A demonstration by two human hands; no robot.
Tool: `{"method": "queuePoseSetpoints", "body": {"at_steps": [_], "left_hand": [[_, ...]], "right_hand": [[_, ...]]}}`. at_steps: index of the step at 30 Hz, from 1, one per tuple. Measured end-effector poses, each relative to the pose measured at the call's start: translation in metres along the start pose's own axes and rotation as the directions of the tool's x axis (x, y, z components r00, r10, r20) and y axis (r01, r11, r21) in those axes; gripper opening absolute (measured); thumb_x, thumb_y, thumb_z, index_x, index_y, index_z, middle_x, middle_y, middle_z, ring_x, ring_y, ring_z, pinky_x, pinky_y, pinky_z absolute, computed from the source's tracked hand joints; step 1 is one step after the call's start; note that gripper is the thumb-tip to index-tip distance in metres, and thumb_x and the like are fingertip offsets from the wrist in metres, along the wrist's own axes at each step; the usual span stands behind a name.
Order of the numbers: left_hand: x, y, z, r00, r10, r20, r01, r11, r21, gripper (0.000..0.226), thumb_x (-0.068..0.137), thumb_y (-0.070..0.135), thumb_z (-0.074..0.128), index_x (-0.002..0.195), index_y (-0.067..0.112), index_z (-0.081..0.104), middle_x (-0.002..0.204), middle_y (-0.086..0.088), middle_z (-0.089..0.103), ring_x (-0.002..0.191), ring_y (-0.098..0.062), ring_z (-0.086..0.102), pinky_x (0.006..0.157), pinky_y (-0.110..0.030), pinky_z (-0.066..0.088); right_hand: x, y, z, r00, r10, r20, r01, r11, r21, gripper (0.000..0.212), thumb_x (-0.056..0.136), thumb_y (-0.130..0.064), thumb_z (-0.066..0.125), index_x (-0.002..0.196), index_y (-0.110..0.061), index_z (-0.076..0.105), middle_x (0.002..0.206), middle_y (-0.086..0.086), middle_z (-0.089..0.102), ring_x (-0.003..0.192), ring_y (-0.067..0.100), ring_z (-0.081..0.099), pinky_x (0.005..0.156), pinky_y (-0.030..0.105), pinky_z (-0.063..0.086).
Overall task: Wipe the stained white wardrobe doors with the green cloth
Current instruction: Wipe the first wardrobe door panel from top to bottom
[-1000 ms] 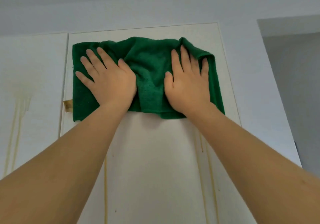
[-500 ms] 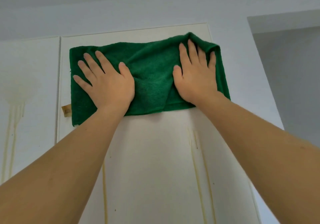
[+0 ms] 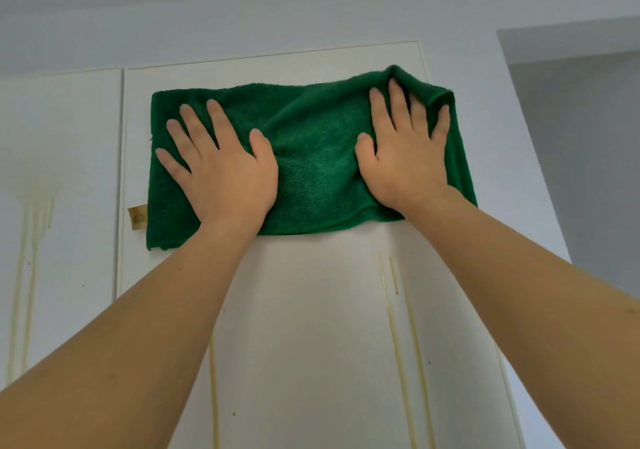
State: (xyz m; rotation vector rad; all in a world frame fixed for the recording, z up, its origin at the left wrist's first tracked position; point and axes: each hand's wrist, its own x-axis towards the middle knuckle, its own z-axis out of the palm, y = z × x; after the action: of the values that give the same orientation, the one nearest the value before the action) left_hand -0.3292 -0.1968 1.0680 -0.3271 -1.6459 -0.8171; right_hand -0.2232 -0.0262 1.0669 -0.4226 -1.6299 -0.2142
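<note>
The green cloth (image 3: 311, 157) is spread wide across the upper part of a white wardrobe door (image 3: 311, 327). My left hand (image 3: 221, 168) presses flat on the cloth's left half, fingers straight and spread. My right hand (image 3: 405, 157) presses flat on the right half, where the cloth's top corner bunches over my fingertips. Yellowish drip streaks (image 3: 394, 310) run down the door below the cloth. A second white door (image 3: 69, 136) on the left carries a yellow stain with drips (image 3: 31, 233).
A small tan label (image 3: 136, 218) hangs from the cloth's left edge. White wall (image 3: 502, 171) flanks the door on the right, with a grey recess (image 3: 588, 154) beyond. The ceiling is just above the doors.
My right hand has slid to the right across the door, stretching the cloth wider and flatter. My left hand has stayed near the cloth's left end.
</note>
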Motion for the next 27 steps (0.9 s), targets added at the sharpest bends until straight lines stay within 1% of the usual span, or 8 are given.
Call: {"method": "queuePoseSetpoints", "body": {"at_steps": [6, 8, 11, 15, 17, 21, 24, 27], "left_hand": [[-0.005, -0.005, -0.001, 0.998, 0.057, -0.013, -0.057, 0.998, -0.002, 0.068, 0.102, 0.049, 0.022, 0.162, 0.022, 0.005, 0.170, -0.010, 0.000, 0.156, -0.032, -0.003, 0.124, -0.057, -0.005], [-0.021, -0.004, 0.001, 0.991, 0.132, -0.015, -0.132, 0.991, -0.011, 0.067, 0.102, 0.047, 0.023, 0.162, 0.023, 0.008, 0.170, -0.008, 0.003, 0.156, -0.031, -0.001, 0.124, -0.056, -0.002], [-0.057, -0.022, 0.003, 0.964, 0.265, -0.001, -0.265, 0.964, -0.012, 0.064, 0.101, 0.043, 0.023, 0.161, 0.022, 0.020, 0.170, -0.007, 0.007, 0.156, -0.030, 0.002, 0.125, -0.054, 0.000], [-0.056, -0.050, -0.002, 0.885, 0.454, 0.101, -0.460, 0.887, 0.039, 0.061, 0.102, 0.043, 0.026, 0.159, 0.022, 0.026, 0.170, -0.005, 0.007, 0.156, -0.028, 0.002, 0.126, -0.052, 0.000], [-0.026, -0.059, -0.007, 0.896, 0.431, 0.102, -0.437, 0.898, 0.048, 0.060, 0.103, 0.044, 0.026, 0.160, 0.024, 0.022, 0.170, -0.004, 0.005, 0.156, -0.027, 0.000, 0.126, -0.050, -0.002], [0.006, -0.067, -0.012, 0.973, 0.224, 0.049, -0.225, 0.974, 0.006, 0.061, 0.104, 0.044, 0.026, 0.161, 0.024, 0.018, 0.170, -0.005, 0.006, 0.156, -0.027, 0.001, 0.126, -0.052, 0.001], [-0.044, -0.076, -0.009, 0.996, 0.090, -0.016, -0.090, 0.996, 0.007, 0.067, 0.099, 0.045, 0.019, 0.161, 0.019, 0.020, 0.169, -0.008, 0.010, 0.156, -0.030, 0.005, 0.125, -0.055, 0.005], [-0.097, -0.092, -0.010, 0.991, 0.123, 0.046, -0.125, 0.991, 0.052, 0.068, 0.097, 0.042, 0.019, 0.158, 0.014, 0.027, 0.169, -0.010, 0.010, 0.156, -0.032, 0.004, 0.125, -0.056, 0.004]], "right_hand": [[-0.073, -0.021, 0.011, 1.000, -0.007, -0.026, 0.006, 1.000, -0.019, 0.068, 0.096, -0.043, 0.019, 0.157, -0.012, 0.019, 0.164, 0.014, 0.013, 0.150, 0.033, 0.012, 0.119, 0.061, 0.004], [-0.089, -0.024, 0.013, 0.999, -0.029, -0.026, 0.027, 0.998, -0.055, 0.068, 0.095, -0.041, 0.021, 0.155, -0.009, 0.024, 0.162, 0.015, 0.019, 0.146, 0.035, 0.021, 0.117, 0.064, 0.007], [-0.085, -0.035, 0.011, 0.999, 0.005, -0.040, -0.006, 1.000, -0.027, 0.071, 0.093, -0.041, 0.015, 0.155, -0.007, 0.023, 0.162, 0.017, 0.019, 0.147, 0.037, 0.019, 0.116, 0.066, 0.006], [-0.079, -0.065, 0.016, 0.998, -0.009, -0.059, 0.008, 1.000, -0.020, 0.069, 0.098, -0.045, 0.015, 0.155, -0.006, 0.021, 0.162, 0.017, 0.017, 0.147, 0.038, 0.018, 0.116, 0.066, 0.006], [-0.078, -0.086, 0.020, 0.997, -0.013, -0.071, 0.013, 1.000, -0.005, 0.067, 0.099, -0.043, 0.019, 0.155, -0.007, 0.022, 0.162, 0.016, 0.019, 0.146, 0.038, 0.021, 0.116, 0.066, 0.007], [-0.080, -0.093, 0.023, 0.998, -0.027, -0.064, 0.026, 1.000, -0.018, 0.069, 0.096, -0.041, 0.023, 0.156, -0.007, 0.021, 0.163, 0.015, 0.017, 0.147, 0.036, 0.021, 0.117, 0.064, 0.007], [-0.088, -0.088, 0.024, 0.996, -0.069, -0.060, 0.069, 0.998, -0.011, 0.068, 0.097, -0.041, 0.021, 0.156, -0.007, 0.020, 0.163, 0.014, 0.017, 0.148, 0.034, 0.018, 0.118, 0.063, 0.005], [-0.097, -0.096, 0.025, 0.993, -0.085, -0.080, 0.086, 0.996, 0.008, 0.065, 0.099, -0.038, 0.019, 0.156, -0.007, 0.022, 0.162, 0.014, 0.020, 0.148, 0.034, 0.020, 0.118, 0.064, 0.006]]}}
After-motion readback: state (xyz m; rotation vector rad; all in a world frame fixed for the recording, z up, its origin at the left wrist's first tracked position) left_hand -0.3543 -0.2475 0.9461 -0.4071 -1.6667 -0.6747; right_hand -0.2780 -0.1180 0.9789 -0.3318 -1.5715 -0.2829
